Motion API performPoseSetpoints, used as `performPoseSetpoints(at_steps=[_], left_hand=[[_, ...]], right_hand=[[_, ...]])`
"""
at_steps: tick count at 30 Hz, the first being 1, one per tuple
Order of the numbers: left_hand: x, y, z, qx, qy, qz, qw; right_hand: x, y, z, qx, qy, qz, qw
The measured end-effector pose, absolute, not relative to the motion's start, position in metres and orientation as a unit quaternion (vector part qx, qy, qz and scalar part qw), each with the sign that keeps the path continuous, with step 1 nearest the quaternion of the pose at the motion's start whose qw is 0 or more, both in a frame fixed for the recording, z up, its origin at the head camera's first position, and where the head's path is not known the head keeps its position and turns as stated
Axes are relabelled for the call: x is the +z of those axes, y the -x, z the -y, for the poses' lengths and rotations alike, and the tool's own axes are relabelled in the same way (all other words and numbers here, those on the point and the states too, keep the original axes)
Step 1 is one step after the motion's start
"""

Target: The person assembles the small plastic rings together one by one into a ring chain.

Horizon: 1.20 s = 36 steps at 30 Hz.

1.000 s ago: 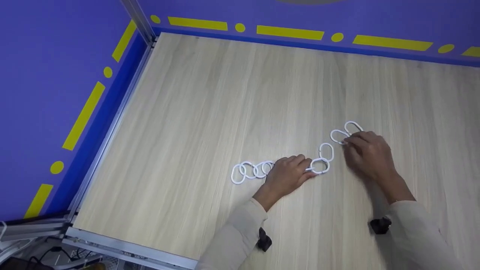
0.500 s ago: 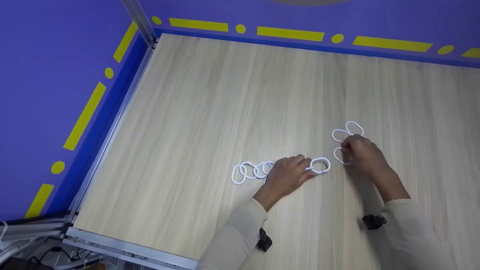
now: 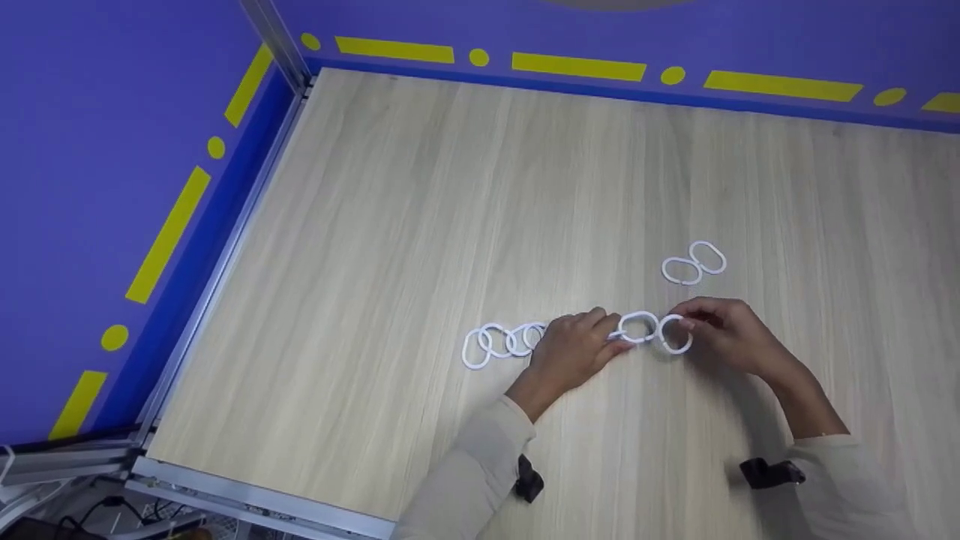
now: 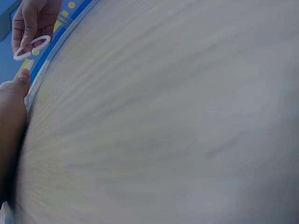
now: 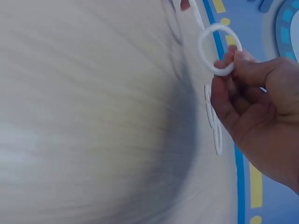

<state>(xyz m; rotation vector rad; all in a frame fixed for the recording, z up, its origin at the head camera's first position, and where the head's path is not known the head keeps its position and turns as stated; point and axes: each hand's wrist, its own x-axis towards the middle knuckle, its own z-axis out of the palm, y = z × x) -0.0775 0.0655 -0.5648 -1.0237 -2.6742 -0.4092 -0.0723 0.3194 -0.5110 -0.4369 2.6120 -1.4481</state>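
My left hand (image 3: 574,349) covers the middle of a chain of white oval plastic links (image 3: 491,325) and holds it at its right end. From beside its thumb and fingers sticks out an end link (image 3: 637,313), tilted up. My right hand (image 3: 731,337) pinches a separate white C-shaped link (image 5: 223,72) between thumb and fingers, just right of that end link. In the head view the two links seem to meet; whether they are hooked together I cannot tell. The left wrist view shows the left thumb (image 4: 21,83) close below the link in the right hand.
Two loose white links (image 3: 681,260) lie side by side beyond my right hand on the wooden table (image 3: 450,225). Blue walls with yellow marks (image 3: 577,66) border the table's back and left. A metal rail (image 3: 262,499) runs along the front left edge.
My right hand has picked up the nearer loose link, turned it and brought it left and nearer, to the chain's end. The left hand has stayed put; its end link is tilted slightly more.
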Motion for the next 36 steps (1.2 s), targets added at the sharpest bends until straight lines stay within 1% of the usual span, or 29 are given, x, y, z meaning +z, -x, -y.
performPoseSetpoints(at_steps=[3,7,12,15,21,29,32,36], left_hand=[[-0.564,0.077,-0.065,-0.138,0.350,0.919,0.121],[-0.563,0.078,-0.066,-0.143,0.352,0.919,0.105],[-0.563,0.078,-0.066,-0.148,0.354,0.919,0.090],[-0.563,0.078,-0.066,-0.149,0.352,0.919,0.093],[-0.564,0.078,-0.065,-0.148,0.350,0.919,0.101],[-0.563,0.077,-0.065,-0.157,0.350,0.918,0.097],[-0.562,0.077,-0.065,-0.151,0.352,0.919,0.097],[-0.562,0.077,-0.063,-0.140,0.356,0.919,0.098]], right_hand=[[-0.510,0.070,-0.313,-0.490,0.138,-0.857,0.080],[-0.511,0.069,-0.304,-0.486,0.103,-0.864,0.084],[-0.515,0.068,-0.297,-0.464,0.074,-0.881,0.059],[-0.516,0.068,-0.296,-0.459,0.066,-0.885,0.053],[-0.517,0.067,-0.293,-0.440,0.053,-0.894,0.060],[-0.520,0.065,-0.286,-0.413,0.038,-0.909,0.025],[-0.519,0.066,-0.287,-0.435,0.005,-0.900,0.040],[-0.519,0.069,-0.297,-0.522,-0.058,-0.846,0.091]])
